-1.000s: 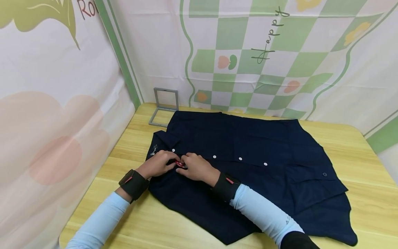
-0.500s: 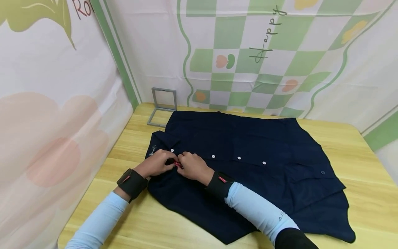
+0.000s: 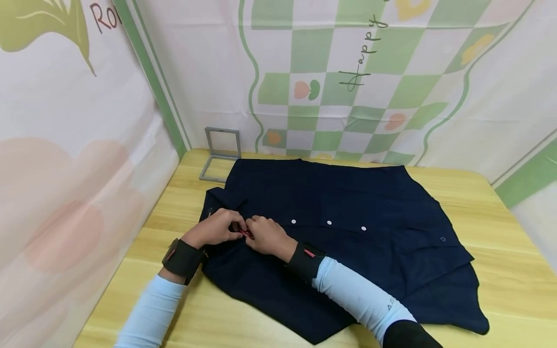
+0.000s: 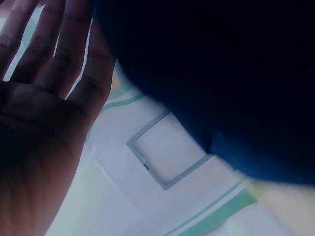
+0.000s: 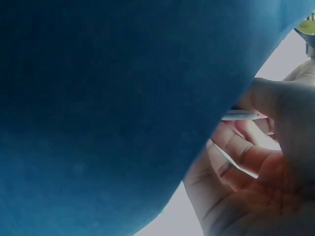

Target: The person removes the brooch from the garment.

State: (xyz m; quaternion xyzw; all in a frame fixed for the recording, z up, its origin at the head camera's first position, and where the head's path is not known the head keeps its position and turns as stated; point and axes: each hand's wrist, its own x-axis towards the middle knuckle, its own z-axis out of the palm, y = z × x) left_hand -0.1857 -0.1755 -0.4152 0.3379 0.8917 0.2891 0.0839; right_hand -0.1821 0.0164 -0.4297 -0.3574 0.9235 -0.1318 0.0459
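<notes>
A dark navy button-up shirt (image 3: pixel 370 203) lies spread on the table, its collar to the left and a row of white buttons down its middle. Near the collar, a small red badge (image 3: pixel 246 234) shows between both hands. My left hand (image 3: pixel 219 226) pinches at its left side with thumb and index finger. From the right, my right hand (image 3: pixel 269 236) grips it with curled fingers. The right wrist view shows its thin pale edge (image 5: pixel 241 116) between thumb and fingers. Dark cloth fills much of both wrist views and hides the left fingertips.
A grey hinged square frame (image 3: pixel 225 156) stands propped at the table's back left, beside the shirt. Patterned curtains (image 3: pixel 304 53) rise behind and to the left. Bare wood tabletop (image 3: pixel 184 195) borders the shirt.
The red badge's face shows less than a second ago, more covered by the fingers. The white button near the collar is now hidden. The head view has shifted slightly; both hands stay close together.
</notes>
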